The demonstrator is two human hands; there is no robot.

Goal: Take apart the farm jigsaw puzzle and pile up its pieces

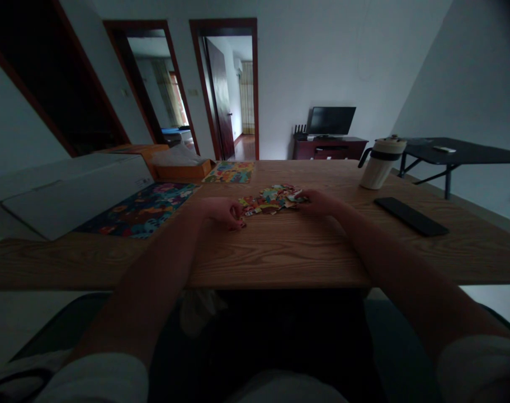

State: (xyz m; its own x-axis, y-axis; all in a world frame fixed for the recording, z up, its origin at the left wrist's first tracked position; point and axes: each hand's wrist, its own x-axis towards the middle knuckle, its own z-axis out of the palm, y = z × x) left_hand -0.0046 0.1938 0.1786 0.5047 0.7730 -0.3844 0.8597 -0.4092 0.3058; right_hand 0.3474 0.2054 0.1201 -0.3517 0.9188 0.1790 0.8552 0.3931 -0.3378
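Observation:
A loose heap of colourful jigsaw puzzle pieces [275, 197] lies on the wooden table in front of me. At the heap's left end, my left hand [225, 211] is closed, fingers curled down on a small puzzle piece [240, 225] at the tabletop. My right hand [317, 202] reaches the heap's right end. Its fingers are pinched at a pale puzzle piece [297, 195], and they partly hide the pieces beneath. Dim light blurs the fine detail of both grips.
Left of the heap lie a dark patterned puzzle sheet [141, 207], a lighter picture sheet [230, 172], an orange box [188, 169] with clear plastic and a white box [91, 184]. A thermos jug [379, 163] and a black slab-like object [410, 215] sit on the right.

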